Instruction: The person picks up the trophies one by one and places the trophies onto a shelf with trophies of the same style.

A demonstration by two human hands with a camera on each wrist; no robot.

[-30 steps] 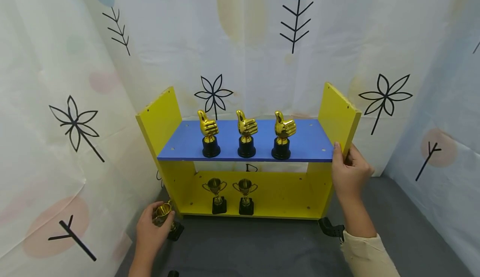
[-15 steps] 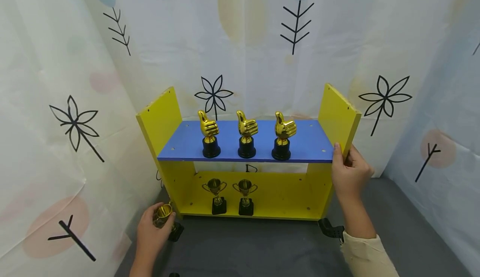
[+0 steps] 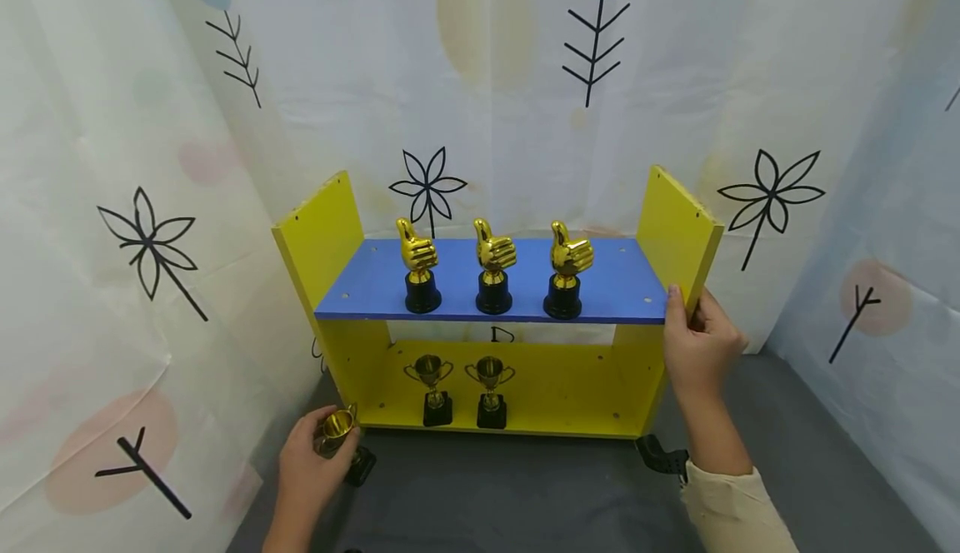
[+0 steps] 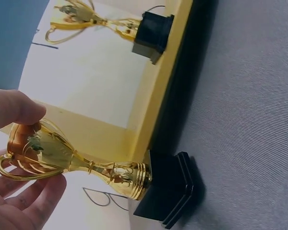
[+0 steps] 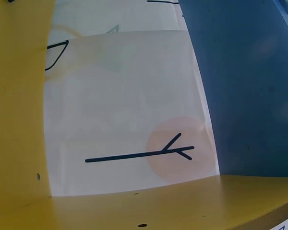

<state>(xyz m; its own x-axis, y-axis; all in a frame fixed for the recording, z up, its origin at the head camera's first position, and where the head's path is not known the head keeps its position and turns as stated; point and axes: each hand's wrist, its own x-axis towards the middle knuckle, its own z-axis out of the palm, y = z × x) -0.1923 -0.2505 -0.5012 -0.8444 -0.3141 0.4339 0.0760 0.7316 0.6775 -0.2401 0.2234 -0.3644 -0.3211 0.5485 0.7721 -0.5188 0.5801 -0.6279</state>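
My left hand (image 3: pixel 313 461) grips a gold trophy cup (image 3: pixel 339 426) by its bowl, just off the shelf's front left corner. In the left wrist view, thumb and fingers lie round the bowl, and the black base (image 4: pixel 165 189) is close over the grey cloth. A yellow shelf unit with a blue board (image 3: pixel 456 282) stands ahead. At its right side panel (image 3: pixel 678 232) my right hand (image 3: pixel 703 349) holds the edge, thumb in front. Two similar trophy cups, a left one (image 3: pixel 433 395) and a right one (image 3: pixel 491 395), stand upright on the lower yellow board.
Three gold thumbs-up trophies stand in a row on the blue board: left (image 3: pixel 420 266), middle (image 3: pixel 495 266) and right (image 3: pixel 567 268). Grey cloth (image 3: pixel 510 486) covers the surface in front. A patterned white curtain (image 3: pixel 510 145) hangs behind and at both sides.
My left hand has shifted slightly to the right with the trophy cup in its grip. The right hand stays on the side panel, and the standing trophies have not moved.
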